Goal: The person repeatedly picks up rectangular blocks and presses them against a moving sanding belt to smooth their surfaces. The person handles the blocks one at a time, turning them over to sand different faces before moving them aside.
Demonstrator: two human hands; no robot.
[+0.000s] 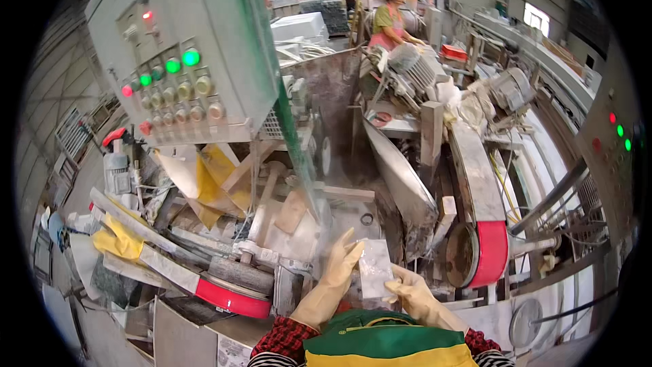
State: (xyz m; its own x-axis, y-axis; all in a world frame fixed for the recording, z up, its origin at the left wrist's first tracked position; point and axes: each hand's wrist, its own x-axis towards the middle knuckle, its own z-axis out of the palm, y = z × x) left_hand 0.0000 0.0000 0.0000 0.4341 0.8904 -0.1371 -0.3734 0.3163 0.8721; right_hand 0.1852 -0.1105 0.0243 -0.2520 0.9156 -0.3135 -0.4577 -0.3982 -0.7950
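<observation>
Left hand half open against pale slab, right hand pinching its lower right edge, long axis pointing forward

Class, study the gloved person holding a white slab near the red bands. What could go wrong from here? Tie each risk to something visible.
Dropping: the right hand grips the slab near its lower right corner, so it might tip if the left hand gives little support.

Snagging: a glove or sleeve might catch on the left band or right band if either runs; this picture can't show whether they do.

Power: lit green lights suggest machinery may be live.
</observation>
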